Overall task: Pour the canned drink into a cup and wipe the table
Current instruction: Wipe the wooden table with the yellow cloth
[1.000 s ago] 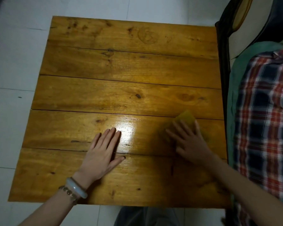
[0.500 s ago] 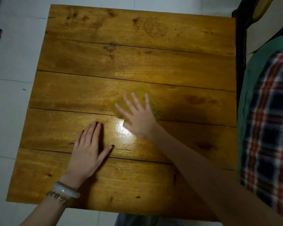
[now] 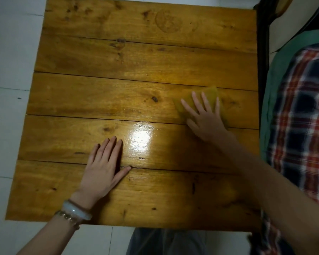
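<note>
Since 0.5 s ago: right hand has swept the yellow cloth from the desk centre to near its right edge. Grip: fingers spread flat, pressing the cloth, not pinching it. Left hand lies flat on the desk, holding nothing. Can and cup not in view. Risk: the unpinched cloth may slip free or overrun the edge onto the plaid fabric.

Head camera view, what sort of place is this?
Probably a room in a home. A plank wooden table stands on pale floor tiles, and a plaid cloth lies on furniture beside it.
</note>
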Demonstrator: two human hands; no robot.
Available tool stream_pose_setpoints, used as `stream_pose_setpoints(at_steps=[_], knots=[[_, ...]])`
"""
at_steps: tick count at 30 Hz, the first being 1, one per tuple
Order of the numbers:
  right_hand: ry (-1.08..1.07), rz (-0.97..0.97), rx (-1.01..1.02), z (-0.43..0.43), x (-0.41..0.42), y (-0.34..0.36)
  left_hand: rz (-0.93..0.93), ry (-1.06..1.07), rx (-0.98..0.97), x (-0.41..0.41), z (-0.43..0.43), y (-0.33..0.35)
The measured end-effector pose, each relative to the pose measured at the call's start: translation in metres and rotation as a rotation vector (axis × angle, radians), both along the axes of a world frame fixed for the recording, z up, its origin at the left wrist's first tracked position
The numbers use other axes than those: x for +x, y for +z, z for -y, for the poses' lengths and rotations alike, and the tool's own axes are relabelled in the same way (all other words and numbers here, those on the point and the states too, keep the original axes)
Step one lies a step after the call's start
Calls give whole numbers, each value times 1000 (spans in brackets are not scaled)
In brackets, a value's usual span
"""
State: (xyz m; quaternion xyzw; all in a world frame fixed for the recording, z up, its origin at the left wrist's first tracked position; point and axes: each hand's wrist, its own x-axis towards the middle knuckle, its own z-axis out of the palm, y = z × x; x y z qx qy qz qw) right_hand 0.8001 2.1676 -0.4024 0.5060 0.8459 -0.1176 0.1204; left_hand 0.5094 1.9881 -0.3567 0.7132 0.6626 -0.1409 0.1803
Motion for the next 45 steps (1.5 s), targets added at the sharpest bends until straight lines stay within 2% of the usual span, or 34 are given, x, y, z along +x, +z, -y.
stream_pose_setpoints(at_steps=[2,4,8,11,13,15,18,21,27,33,35,38,42,45], knots=[[-101,-2,-16,-23,-40,-4,4,-2,8,-1,5,-2],[-96,-37,-30,-27,-80,-6,3,-9,6,-2,11,-4],[176,-74,-22,33,-129,-7,-27,-49,3,-3,23,-7],[438,-85,-5,73,-114,-7,-29,-52,4,-2,25,-5],[536,-87,7,61,-91,-7,-20,-54,9,-1,24,-4],[472,-76,37,30,-69,-9,-15,-64,20,0,19,-2],[207,-33,64,-20,-35,-9,-11,-61,33,2,11,0],[50,-1,77,-28,3,-9,-7,-44,19,3,4,1],[-214,-104,15,60,34,-1,-17,-49,-5,4,3,-6],[-286,-87,-61,166,-44,0,47,-9,43,2,11,-18],[-213,-94,-82,190,-76,3,86,18,70,2,17,-20],[49,-114,-133,230,-96,5,113,77,112,1,31,-16],[341,-115,-146,264,-55,7,110,75,90,-10,58,-6],[271,-83,-81,245,-11,9,80,66,25,-20,75,-4]])
